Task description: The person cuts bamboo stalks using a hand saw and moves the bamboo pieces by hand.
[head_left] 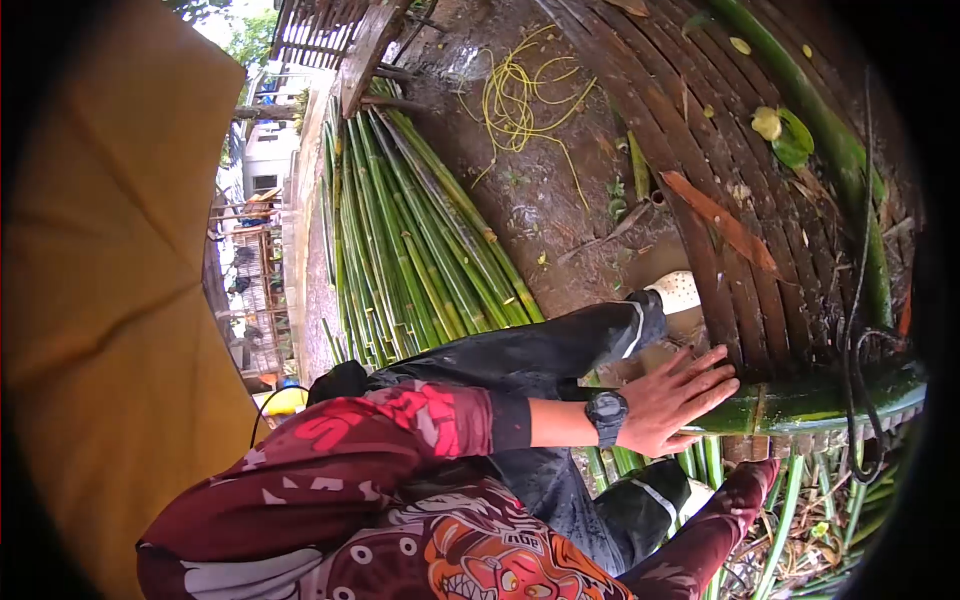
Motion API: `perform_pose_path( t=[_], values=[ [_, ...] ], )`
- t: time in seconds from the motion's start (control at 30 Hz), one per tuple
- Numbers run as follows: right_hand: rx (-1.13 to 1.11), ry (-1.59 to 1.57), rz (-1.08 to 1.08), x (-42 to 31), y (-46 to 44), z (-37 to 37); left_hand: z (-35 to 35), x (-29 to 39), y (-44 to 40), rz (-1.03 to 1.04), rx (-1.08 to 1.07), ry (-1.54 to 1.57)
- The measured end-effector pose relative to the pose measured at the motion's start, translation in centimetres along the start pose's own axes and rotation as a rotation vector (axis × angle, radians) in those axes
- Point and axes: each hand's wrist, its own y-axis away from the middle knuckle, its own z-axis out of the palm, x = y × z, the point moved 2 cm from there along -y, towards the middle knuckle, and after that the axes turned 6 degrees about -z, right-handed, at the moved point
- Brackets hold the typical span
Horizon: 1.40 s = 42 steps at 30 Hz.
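My left hand (675,405), with a black watch (606,417) at the wrist, lies with fingers spread on the edge of a brown slatted bamboo surface (740,300). Its palm side rests by a thick green bamboo pole (820,400) that runs along this edge. The thumb points towards the bottom of the view. My right sleeve (715,540), dark red, reaches up to the underside of the pole. My right hand is hidden there, so what it touches does not show.
Many cut green bamboo poles (400,230) lie in a pile at upper left. A yellow cord (515,105) is tangled on muddy ground. A dark cable (855,380) crosses the pole. Leaves and bamboo debris (820,530) lie at lower right. My light shoe (678,290) stands near the slats.
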Motion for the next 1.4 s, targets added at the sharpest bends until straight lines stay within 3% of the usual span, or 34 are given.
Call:
perform_pose_path(
  t=[0.17,0.23,0.37,0.4,0.5,0.57,0.6,0.67,0.7,0.77,0.87,0.93,1.0,1.07,1.13,1.2,1.27,1.3,1.33,1.4],
  values=[
    [0.011,-0.079,0.029,-0.2,0.9,-4.1,-0.3,0.0,0.0,0.003,0.0,-0.017],
    [0.047,-0.13,0.062,0.6,3.4,-8.0,-0.4,-0.1,0.0,0.06,0.112,-0.045],
    [0.218,-0.217,0.172,0.4,11.9,-21.2,-1.5,0.6,-0.1,0.067,0.11,-0.047],
    [0.366,-0.223,0.187,0.3,14.7,-24.5,-1.7,0.6,-0.2,0.052,0.05,-0.015],
    [0.302,-0.343,0.396,-0.8,23.1,-36.7,-2.6,1.5,0.1,-0.032,-0.005,-0.093],
    [0.497,-0.359,0.303,-2.2,26.2,-43.4,-3.7,3.7,1.6,0.007,0.009,-0.092],
    [0.483,-0.399,0.296,-4.0,26.5,-46.5,-4.6,5.0,2.9,0.066,-0.009,-0.076],
    [0.594,-0.527,0.185,-10.4,25.1,-57.3,-6.6,9.2,7.2,0.12,-0.139,0.273],
    [0.497,-0.643,0.095,-13.4,24.1,-61.8,-7.7,11.1,8.8,0.134,-0.212,0.438],
    [0.582,-0.722,-0.181,-20.0,22.7,-73.8,-11.1,14.4,10.7,0.101,-0.442,0.785],
    [0.514,-1.165,-0.616,-27.5,23.4,-88.3,-19.5,15.4,9.2,-0.009,-0.615,1.19],
    [0.45,-1.147,-0.522,-28.1,26.2,-90.2,-26.2,13.8,6.8,-0.082,-0.536,1.351],
    [0.473,-1.145,-0.409,-24.0,27.3,-88.1,-30.8,9.6,5.0,-0.146,-0.249,1.415],
    [0.352,-1.165,-0.248,-18.0,27.3,-80.0,-32.5,3.3,3.0,-0.1,0.15,1.387],
    [0.168,-0.664,-0.082,-10.7,27.9,-68.1,-40.8,1.3,4.5,-0.243,0.397,1.289],
    [0.065,-0.551,0.017,-7.2,28.9,-58.0,-45.2,-1.2,5.0,-0.242,0.465,1.209],
    [0.255,-0.529,-0.055,-9.4,30.2,-58.2,-47.9,-2.1,6.0,-0.254,0.504,1.145],
    [0.306,-0.367,-0.064,-7.4,29.6,-55.3,-49.2,-2.0,6.8,-0.284,0.475,1.092],
    [0.274,-0.275,0.044,-6.8,28.4,-55.1,-50.2,-1.7,7.7,-0.318,0.446,1.035],
    [0.379,-0.27,0.038,-6.2,27.3,-54.9,-51.3,-0.9,9.7,-0.251,0.5,1.006]
  ],
)
